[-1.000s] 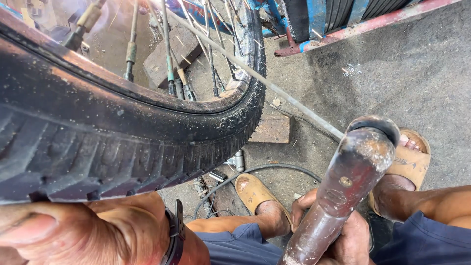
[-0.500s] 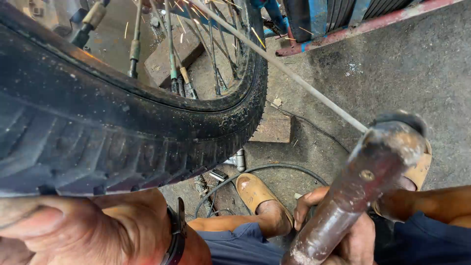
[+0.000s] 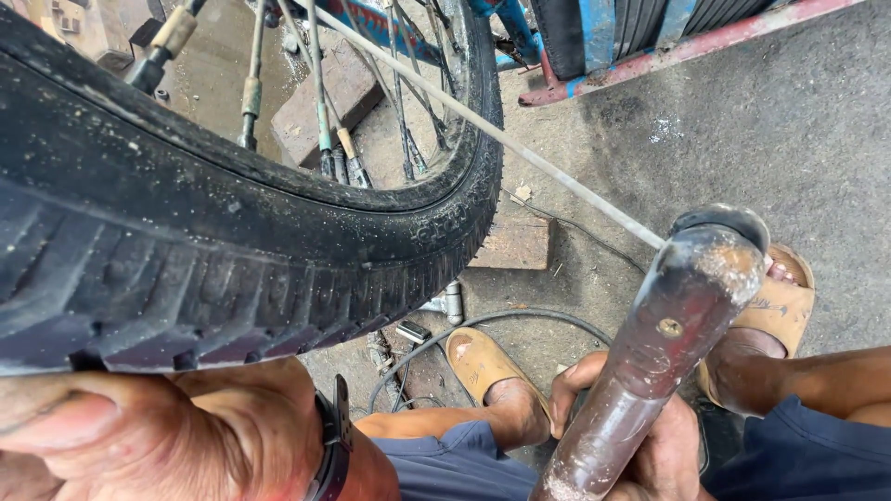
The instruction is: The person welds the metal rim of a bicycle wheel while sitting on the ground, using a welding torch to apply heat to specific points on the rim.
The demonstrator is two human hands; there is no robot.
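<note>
Two hands are at work. Our left hand (image 3: 176, 436) presses against the tyre (image 3: 213, 250) from below, fingers curled on the tread. Our right hand (image 3: 640, 445) is closed round the hammer handle (image 3: 650, 371), which slants up and right, its head (image 3: 719, 227) beside the tyre's right edge.

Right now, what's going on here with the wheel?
A person seated low on the ground presses the left hand against the tread of a spoked tyre. The right hand grips the lower end of a worn, rusty tool handle, raised beside the tyre. Sandalled feet rest on the concrete floor.
</note>
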